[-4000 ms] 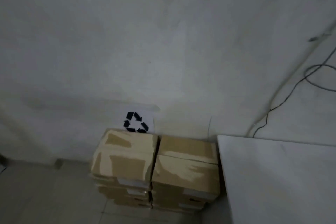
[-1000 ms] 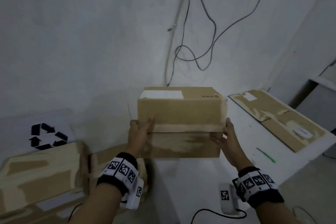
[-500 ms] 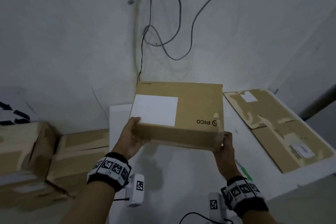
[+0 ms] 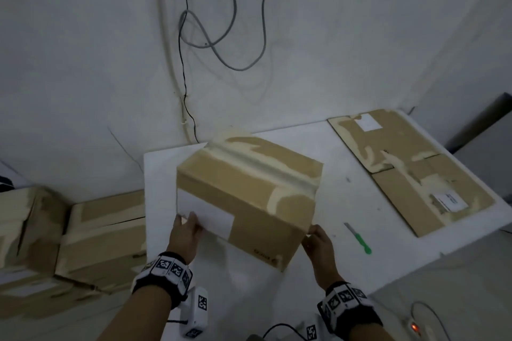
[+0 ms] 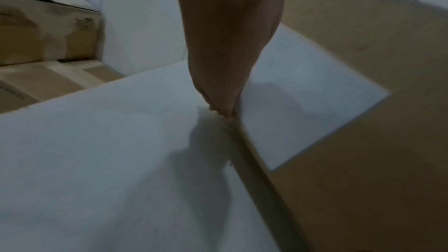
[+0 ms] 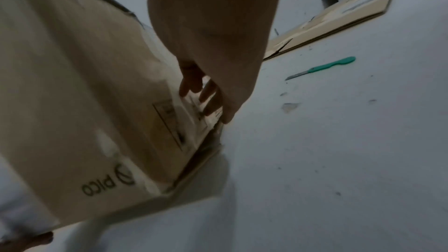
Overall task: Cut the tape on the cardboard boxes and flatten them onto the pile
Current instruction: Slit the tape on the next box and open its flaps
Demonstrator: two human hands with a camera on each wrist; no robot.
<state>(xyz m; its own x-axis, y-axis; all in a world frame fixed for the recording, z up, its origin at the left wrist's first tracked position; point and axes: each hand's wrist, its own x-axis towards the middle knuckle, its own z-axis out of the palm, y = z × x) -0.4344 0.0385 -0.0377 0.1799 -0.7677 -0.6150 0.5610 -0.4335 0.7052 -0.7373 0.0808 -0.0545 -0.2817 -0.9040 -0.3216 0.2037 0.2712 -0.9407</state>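
A taped cardboard box (image 4: 243, 188) with a white label is held tilted over the white table (image 4: 346, 271), its taped seam facing up. My left hand (image 4: 185, 230) grips its near left corner, thumb on the label, and shows from behind in the left wrist view (image 5: 223, 102). My right hand (image 4: 315, 238) holds the right end, with its fingers (image 6: 208, 99) spread on that side face. The box's lowest corner hangs close to the table; I cannot tell whether they touch. A green-handled knife (image 4: 358, 238) lies on the table right of the box, apart from both hands.
A pile of flattened cardboard (image 4: 410, 171) lies at the table's far right. Several taped boxes (image 4: 102, 230) are stacked on the floor left of the table. Cables (image 4: 221, 22) hang down the wall behind. The table edge runs close along my right.
The box has been carried from the stack to over the table. It was rolled towards me, so the label face now faces me and the taped seam is on top.
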